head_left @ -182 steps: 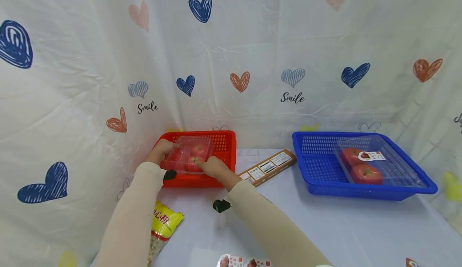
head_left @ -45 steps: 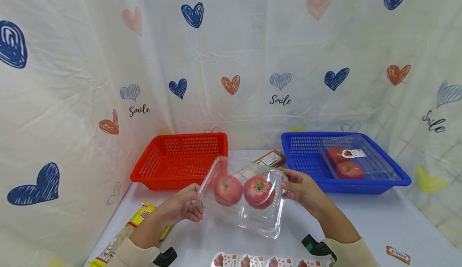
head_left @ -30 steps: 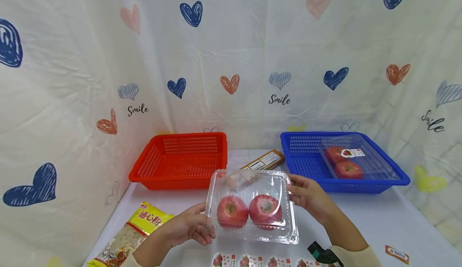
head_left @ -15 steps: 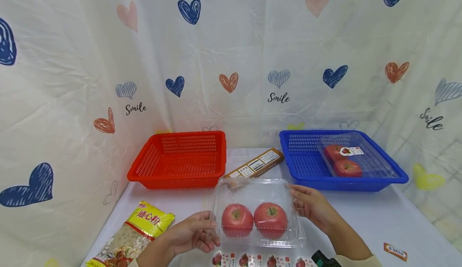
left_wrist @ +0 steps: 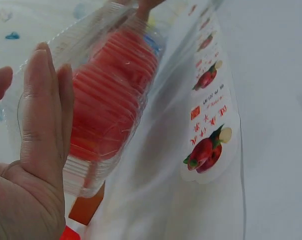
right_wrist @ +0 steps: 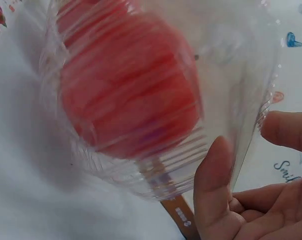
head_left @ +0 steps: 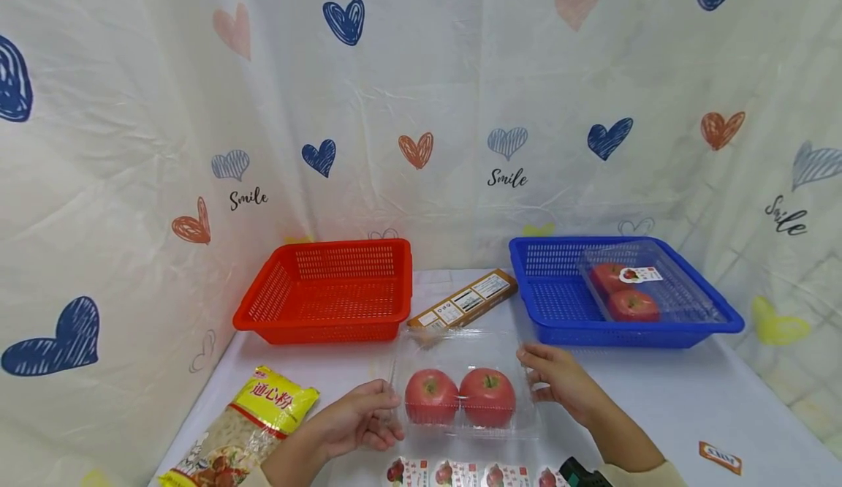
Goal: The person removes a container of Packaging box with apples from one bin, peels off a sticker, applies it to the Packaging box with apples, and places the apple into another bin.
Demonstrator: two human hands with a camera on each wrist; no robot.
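Observation:
A clear plastic clamshell box (head_left: 467, 344) with two red apples (head_left: 487, 397) in it sits level at the front middle, between the hands. My left hand (head_left: 362, 417) is at its left side; in the left wrist view the fingers (left_wrist: 43, 115) lie straight along the box wall, with the thumb apart. My right hand (head_left: 559, 381) holds the right edge. In the right wrist view its thumb and a bent finger (right_wrist: 213, 185) stand on either side of the rim. A strip of apple stickers (head_left: 470, 474) lies just in front of the box.
A red basket (head_left: 263, 319) stands back left. The blue basket (head_left: 730, 319) back right holds another apple box (head_left: 641, 275) with a sticker on its lid. A long brown carton (head_left: 463, 300) lies between them. A yellow pasta bag (head_left: 243, 428) is left, a small orange wrapper (head_left: 720, 458) right.
The apple box has come out of the red basket to the front middle, been turned level and lowered. In the last half second it settles slightly; the left hand's fingers stay at its side.

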